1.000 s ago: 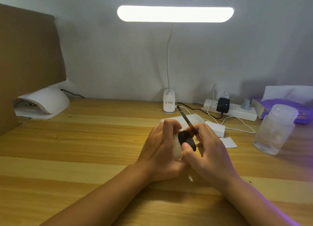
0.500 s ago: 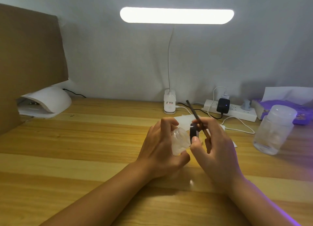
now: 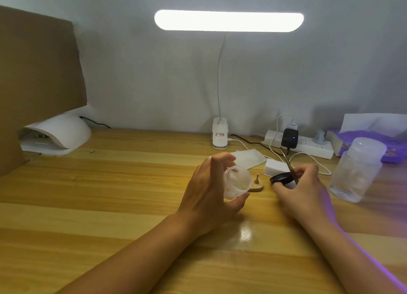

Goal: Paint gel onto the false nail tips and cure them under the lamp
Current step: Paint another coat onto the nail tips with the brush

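Note:
My left hand (image 3: 209, 190) grips a small clear gel jar (image 3: 236, 184), tilted with its open mouth facing right. My right hand (image 3: 301, 190) holds the jar's black lid (image 3: 283, 178) together with a thin dark brush (image 3: 289, 166) that sticks up and back. Between the hands a small wooden nail stand (image 3: 256, 184) sits on the wooden table (image 3: 110, 194), with a tip on its peg. The white curing lamp (image 3: 57, 135) sits at the far left, away from both hands.
A clear plastic bottle (image 3: 356, 172) stands at the right. Behind the hands lie a white block (image 3: 276, 167) and a white pad (image 3: 247, 158). A power strip (image 3: 308, 146), a purple tissue pack (image 3: 374, 144) and a desk light clamp (image 3: 219, 137) line the back. Cardboard (image 3: 37, 80) stands on the left.
The lid has come off the jar. My hands have drawn apart, the right carrying lid and brush to the right, which uncovers the wooden nail stand between them.

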The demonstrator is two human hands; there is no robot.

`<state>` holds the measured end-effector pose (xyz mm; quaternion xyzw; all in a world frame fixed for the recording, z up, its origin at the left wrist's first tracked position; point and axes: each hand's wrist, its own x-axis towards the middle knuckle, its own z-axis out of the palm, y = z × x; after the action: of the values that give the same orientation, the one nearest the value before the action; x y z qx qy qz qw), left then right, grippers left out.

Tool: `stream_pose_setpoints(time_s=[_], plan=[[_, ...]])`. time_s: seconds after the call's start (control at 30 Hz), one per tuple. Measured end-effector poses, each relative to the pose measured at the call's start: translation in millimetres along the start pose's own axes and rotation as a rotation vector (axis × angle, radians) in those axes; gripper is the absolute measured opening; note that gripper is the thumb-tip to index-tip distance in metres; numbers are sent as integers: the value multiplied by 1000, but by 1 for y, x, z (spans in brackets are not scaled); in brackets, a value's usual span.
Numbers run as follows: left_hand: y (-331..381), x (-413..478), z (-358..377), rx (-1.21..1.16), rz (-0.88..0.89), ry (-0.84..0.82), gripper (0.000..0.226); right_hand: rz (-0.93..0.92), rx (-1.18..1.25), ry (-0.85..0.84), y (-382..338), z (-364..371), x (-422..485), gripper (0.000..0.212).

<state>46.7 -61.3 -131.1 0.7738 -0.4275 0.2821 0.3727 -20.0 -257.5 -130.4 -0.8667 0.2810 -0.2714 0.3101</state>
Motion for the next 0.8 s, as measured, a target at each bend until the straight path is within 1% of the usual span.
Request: stream_pose_setpoints(time_s=[0.1,0.2,0.33,0.4,0.47,0.53,0.6,0.63,0.7,0.8], plan=[[0,1,0,-1,-18,-5,83,-20,49,9,4,-2,2,53],[-1,1,0,11,-12,-21,87,-50,111,62,4,1,2,53],[0,1,0,13,-22,-21,89,-147,260,158,-4,4,-2,44],[0,1,0,7,-30,-26,89,-217,341,200,-9,5,-7,37],[1,2,-1,-1,-42,-46,90,-327,374,230,-17,7,-14,33],[2,2,-1,-6,-48,-81,92,-439,376,228,-25,11,-22,28],[2,2,0,5,-27,-119,93,-515,391,204,-30,15,-28,18],[2,2,1,16,-5,-131,93,-530,412,181,-32,17,-30,18],[2,1,3,43,43,-136,94,-536,439,143,-34,21,-33,27],[1,1,3,56,55,-103,93,-543,402,159,-36,20,-32,32]])
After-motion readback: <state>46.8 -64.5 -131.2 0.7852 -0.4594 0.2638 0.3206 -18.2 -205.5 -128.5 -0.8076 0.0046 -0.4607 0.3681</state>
